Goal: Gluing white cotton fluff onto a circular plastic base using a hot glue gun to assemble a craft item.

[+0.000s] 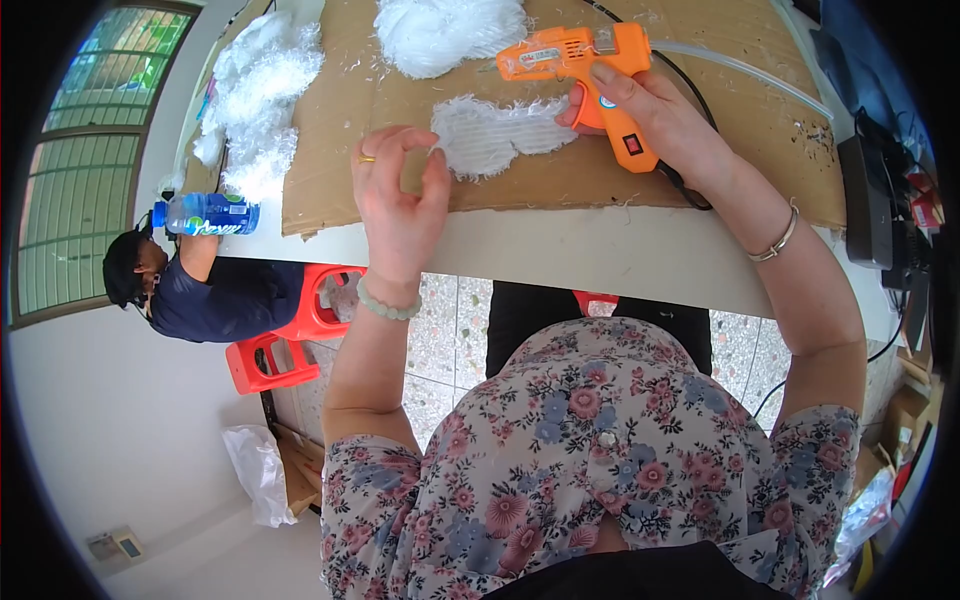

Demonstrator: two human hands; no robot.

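My right hand (655,110) is wrapped round the handle of an orange hot glue gun (560,52), with the thumb on its side and its nozzle pointing left. Below the gun, a flat strip of white fringed, fluffy material (500,137) lies on the cardboard. Fingers of the right hand reach the right end of this strip. At its left end is my left hand (400,195), its fingers bent. The left thumb and index finger curve toward each other with a small gap between their tips. Nothing shows in that hand.
A cardboard sheet (350,110) covers much of the white table (560,240). White fluffy piles (265,90) and a white bundle (450,35) lie farther back. At left are a water bottle (210,214), another person (220,295) and red stools (272,365). A black cord (690,85) runs behind the gun.
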